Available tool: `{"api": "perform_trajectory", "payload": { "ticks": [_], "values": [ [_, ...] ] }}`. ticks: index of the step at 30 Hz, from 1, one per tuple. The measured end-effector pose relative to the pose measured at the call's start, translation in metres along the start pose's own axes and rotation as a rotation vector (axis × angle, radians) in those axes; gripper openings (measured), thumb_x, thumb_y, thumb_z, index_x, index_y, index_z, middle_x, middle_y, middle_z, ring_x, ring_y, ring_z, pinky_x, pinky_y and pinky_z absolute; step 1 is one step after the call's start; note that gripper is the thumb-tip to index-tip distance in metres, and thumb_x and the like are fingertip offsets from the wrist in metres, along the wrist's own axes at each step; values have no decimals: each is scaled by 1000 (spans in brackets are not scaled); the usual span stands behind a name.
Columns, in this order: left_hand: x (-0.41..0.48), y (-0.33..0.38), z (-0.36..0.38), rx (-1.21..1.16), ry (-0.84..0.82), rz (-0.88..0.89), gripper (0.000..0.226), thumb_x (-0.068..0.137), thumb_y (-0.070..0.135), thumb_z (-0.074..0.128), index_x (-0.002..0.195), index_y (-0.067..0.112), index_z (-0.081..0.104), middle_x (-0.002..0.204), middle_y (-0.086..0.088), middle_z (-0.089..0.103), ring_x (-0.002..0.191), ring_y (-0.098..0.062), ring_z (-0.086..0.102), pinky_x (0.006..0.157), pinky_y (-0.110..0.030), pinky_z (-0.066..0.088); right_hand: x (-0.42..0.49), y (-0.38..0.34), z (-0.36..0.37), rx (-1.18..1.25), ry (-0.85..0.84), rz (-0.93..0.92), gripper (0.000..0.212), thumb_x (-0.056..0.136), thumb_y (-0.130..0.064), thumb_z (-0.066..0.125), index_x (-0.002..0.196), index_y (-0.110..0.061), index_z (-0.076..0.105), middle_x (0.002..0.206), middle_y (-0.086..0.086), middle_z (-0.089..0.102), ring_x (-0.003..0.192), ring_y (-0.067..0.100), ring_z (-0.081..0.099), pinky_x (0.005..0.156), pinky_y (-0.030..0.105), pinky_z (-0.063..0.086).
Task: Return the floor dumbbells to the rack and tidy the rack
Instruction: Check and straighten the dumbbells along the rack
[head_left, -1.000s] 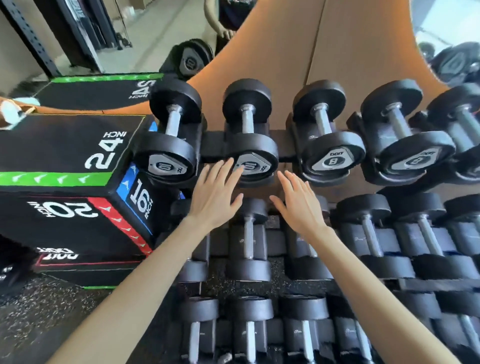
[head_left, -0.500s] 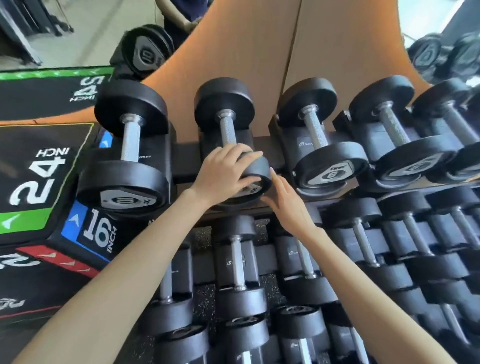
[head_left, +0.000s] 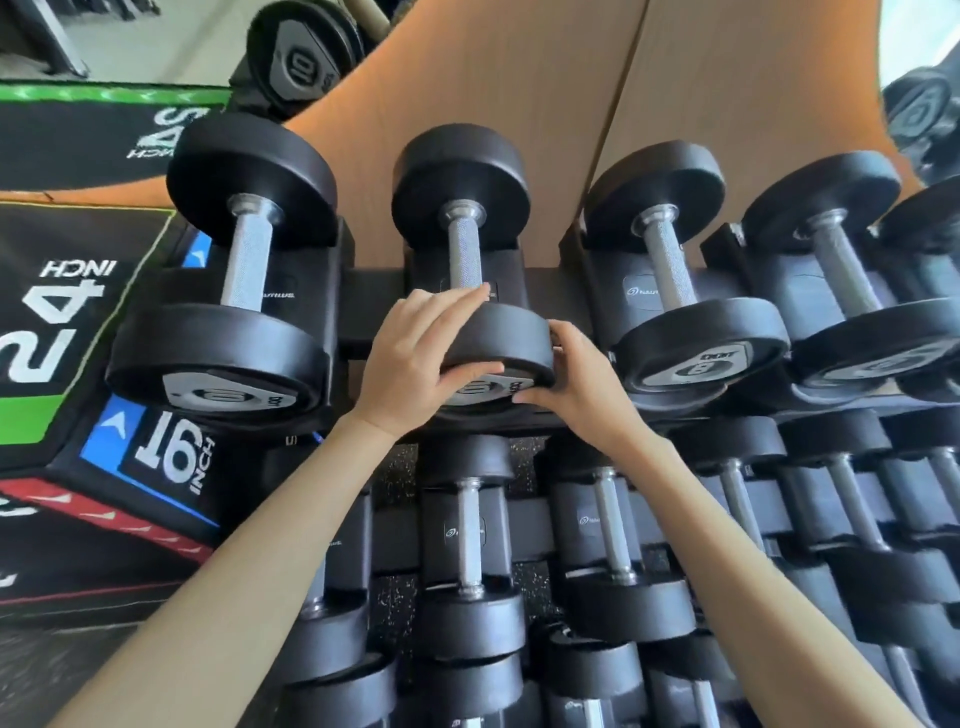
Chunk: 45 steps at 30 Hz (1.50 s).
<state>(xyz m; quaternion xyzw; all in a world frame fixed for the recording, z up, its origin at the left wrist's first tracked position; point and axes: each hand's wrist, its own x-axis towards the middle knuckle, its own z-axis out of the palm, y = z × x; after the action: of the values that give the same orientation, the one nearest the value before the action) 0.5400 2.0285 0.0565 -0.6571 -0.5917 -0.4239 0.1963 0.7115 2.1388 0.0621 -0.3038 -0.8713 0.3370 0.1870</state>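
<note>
We hold the near head of the dumbbell (head_left: 465, 244), which lies in the second cradle from the left on the top row of the rack (head_left: 371, 299), our left hand (head_left: 415, 364) curled over its top edge and our right hand (head_left: 576, 389) wrapped round its right side.

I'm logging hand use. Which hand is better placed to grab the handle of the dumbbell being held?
Probably the left. The left hand lies over the near end of the dumbbell, fingertips beside the handle. The right hand grips that end's lower right edge, farther away.
</note>
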Motion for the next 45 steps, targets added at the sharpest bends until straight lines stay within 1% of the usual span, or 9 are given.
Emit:
{"api": "perform_trajectory", "payload": {
  "ticks": [3, 7, 10, 20, 24, 31, 38, 41, 45],
  "values": [
    [-17, -7, 5, -176, 142, -133, 53, 92, 40, 56, 126, 1, 50, 120, -4, 52, 107, -24, 51, 98, -33, 40, -1, -25, -16, -291, -15, -98, 71, 68, -26, 80, 126, -9, 41, 121, 8, 49, 104, 33, 55, 84, 41, 45],
    [-35, -8, 22, -324, 364, -285, 42, 95, 31, 47, 124, 1, 48, 126, 21, 45, 114, -8, 47, 100, -30, 36, 2, -57, -29, -704, -39, -256, 65, 73, -33, 75, 122, -6, 42, 110, 12, 49, 91, 36, 55, 67, 34, 33],
    [-40, -11, 31, -357, 448, -304, 41, 94, 27, 44, 123, -1, 48, 129, 23, 43, 116, -5, 46, 101, -28, 35, 2, -66, -28, -817, -29, -325, 64, 73, -33, 74, 121, -3, 44, 105, 14, 51, 86, 36, 55, 65, 32, 28],
    [-23, 4, -17, -303, -128, -374, 56, 89, 33, 52, 136, 4, 38, 127, 1, 42, 121, -8, 40, 105, -17, 27, -8, -7, -5, 20, 59, -110, 73, 73, -19, 78, 134, -14, 38, 121, 0, 47, 106, 15, 49, 93, 33, 45],
    [-1, 11, -25, -115, -242, -278, 63, 83, 47, 57, 131, 6, 45, 124, -8, 53, 114, -15, 45, 95, -13, 28, -5, 0, 4, 206, 47, -34, 77, 65, -15, 82, 130, -9, 40, 118, -2, 52, 105, 9, 52, 86, 11, 43],
    [1, 12, -4, -115, -38, -273, 56, 80, 45, 66, 116, 4, 57, 107, -11, 60, 101, -18, 51, 91, -24, 38, 8, 7, -2, 157, 15, -75, 85, 53, -21, 87, 128, -11, 47, 112, -4, 57, 99, 12, 55, 82, 4, 41],
    [-17, 0, 2, -289, 131, -355, 53, 82, 38, 65, 114, -2, 55, 109, -3, 53, 103, -19, 53, 94, -27, 40, 12, -21, -16, -141, -29, -133, 86, 51, -40, 85, 126, -17, 49, 110, -2, 60, 97, 22, 59, 88, 41, 48],
    [-26, -1, 12, -374, 261, -409, 44, 80, 28, 62, 114, 2, 53, 107, -1, 54, 103, -11, 53, 92, -26, 40, 13, -37, -24, -373, -73, -133, 88, 56, -44, 81, 131, -17, 44, 110, 7, 59, 97, 32, 57, 84, 43, 45],
    [-36, -4, 28, -450, 443, -497, 42, 79, 26, 53, 115, 6, 50, 113, 26, 51, 105, 0, 50, 92, -21, 38, 17, -65, -27, -679, -120, -160, 83, 64, -42, 78, 131, -17, 37, 110, 8, 54, 93, 38, 57, 75, 42, 43]
  ]
}}
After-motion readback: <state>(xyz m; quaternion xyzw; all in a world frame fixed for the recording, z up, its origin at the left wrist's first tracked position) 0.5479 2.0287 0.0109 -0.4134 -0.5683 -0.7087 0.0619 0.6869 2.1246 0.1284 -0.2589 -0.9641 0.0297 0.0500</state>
